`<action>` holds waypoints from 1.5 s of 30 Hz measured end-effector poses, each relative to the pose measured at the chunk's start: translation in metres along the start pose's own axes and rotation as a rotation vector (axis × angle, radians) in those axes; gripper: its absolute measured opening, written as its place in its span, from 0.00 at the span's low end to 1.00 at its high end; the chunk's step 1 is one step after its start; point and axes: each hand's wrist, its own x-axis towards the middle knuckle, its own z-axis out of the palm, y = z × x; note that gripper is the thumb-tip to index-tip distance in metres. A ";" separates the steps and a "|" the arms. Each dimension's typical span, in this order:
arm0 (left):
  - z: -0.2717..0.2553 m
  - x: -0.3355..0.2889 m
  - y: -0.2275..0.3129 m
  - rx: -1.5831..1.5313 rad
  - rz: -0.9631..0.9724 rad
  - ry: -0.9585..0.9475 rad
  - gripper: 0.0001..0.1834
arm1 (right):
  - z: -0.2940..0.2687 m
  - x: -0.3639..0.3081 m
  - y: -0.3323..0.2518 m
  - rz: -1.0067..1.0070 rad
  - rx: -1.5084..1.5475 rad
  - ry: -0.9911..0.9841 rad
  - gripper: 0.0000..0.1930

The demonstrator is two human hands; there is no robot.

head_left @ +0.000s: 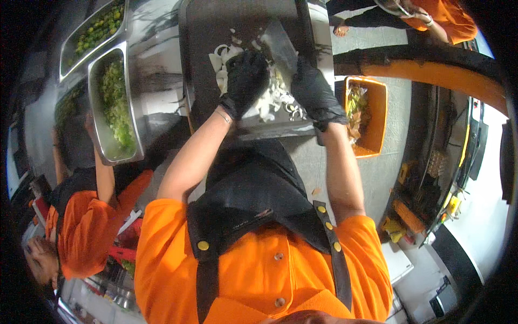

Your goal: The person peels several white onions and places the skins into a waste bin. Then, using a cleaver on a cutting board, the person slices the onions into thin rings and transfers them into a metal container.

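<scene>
My left hand (246, 81), in a black glove, is curled over pieces of white onion (222, 57) on a dark cutting surface (213, 24). Closed around the handle of a broad-bladed knife (279, 46), my gloved right hand (315, 92) sits just to the right. The blade points away from me and slants to the left; its handle is hidden in the glove. Chopped onion (272, 97) lies between my hands and along the near edge of the surface. My left fingertips are partly hidden by the glove's back.
Left of the cutting surface are metal pans of chopped green vegetables (114, 102) and green-yellow pieces (97, 29). An orange bin (380, 119) with scraps stands at right. One co-worker (89, 227) is at left, another (448, 19) at upper right.
</scene>
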 end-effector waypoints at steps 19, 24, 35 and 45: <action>0.014 0.005 -0.012 -0.557 -0.015 0.023 0.16 | 0.011 -0.017 -0.020 0.229 0.072 -0.087 0.23; 0.037 0.009 -0.014 -0.743 -0.205 0.207 0.15 | -0.011 0.010 -0.027 0.026 0.136 -0.054 0.15; 0.039 0.023 -0.016 -0.753 -0.245 0.057 0.14 | 0.035 -0.012 -0.023 0.058 -0.169 0.004 0.24; 0.036 0.025 -0.027 -0.676 -0.192 0.004 0.16 | 0.012 -0.005 -0.007 0.124 0.131 -0.109 0.23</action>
